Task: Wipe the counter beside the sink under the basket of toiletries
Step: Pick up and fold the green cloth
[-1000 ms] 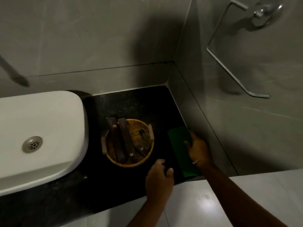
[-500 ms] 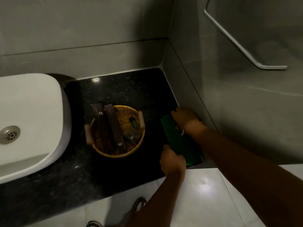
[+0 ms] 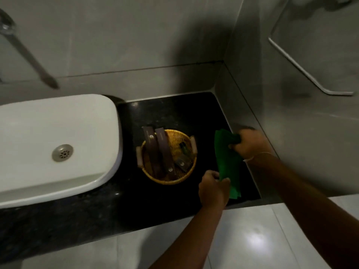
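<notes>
Both hands grip green cloth (image 3: 227, 160) on worktop (image 3: 174, 113): right hand (image 3: 250, 143) fingers closed on far end, left hand (image 3: 213, 188) fingers pinching near end. Basket (image 3: 167, 156) of toiletries sits just left of my fingers, unmoved. Step: readying cloth. Next probably needs one hand free to lift basket

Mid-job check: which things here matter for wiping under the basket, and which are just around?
For the job:
green cloth, gripped by left hand and right hand
wicker basket of toiletries
black counter

Just around:
white sink
faucet
wall rail
</notes>
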